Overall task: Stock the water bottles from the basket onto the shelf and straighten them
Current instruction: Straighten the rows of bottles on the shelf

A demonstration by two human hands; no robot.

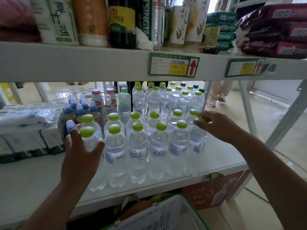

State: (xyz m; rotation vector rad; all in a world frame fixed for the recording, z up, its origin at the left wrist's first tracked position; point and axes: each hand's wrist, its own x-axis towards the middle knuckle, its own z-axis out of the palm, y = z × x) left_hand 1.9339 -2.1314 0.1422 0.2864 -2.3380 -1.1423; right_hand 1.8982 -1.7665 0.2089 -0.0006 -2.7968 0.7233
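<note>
Presently noted on the white shelf point(221, 156): clear water bottles point(158, 151) with lime-green caps, standing upright in two rows at the front edge, touching or just beside one another, blue-and-white labels facing outward. Further green-capped bottles point(166, 100) grouped upright toward the rear edge, behind the front rows. Left hand point(79, 156) at the left end of the front row, fingers spread and wrapped about the shoulder of the end bottle point(88, 140), thumb on its right side, fingertips behind it. Right hand point(216, 124) at the right end of the rows, fingers loosely curled at the cap point(200, 120) of the front right-end bottle; cannot tell whether pinching it or merely touching. Blue-capped brown bottles point(78, 110) clustered left of the water rows, a wrapped white pack point(25, 120) at the far left edge. White basket with green rim point(187, 200) below the front edge, bottom centre of view; contents not discernible. Upper shelf point(83, 62) carrying assorted packaged goods, with two green price tags point(173, 67) on its front lip.
</note>
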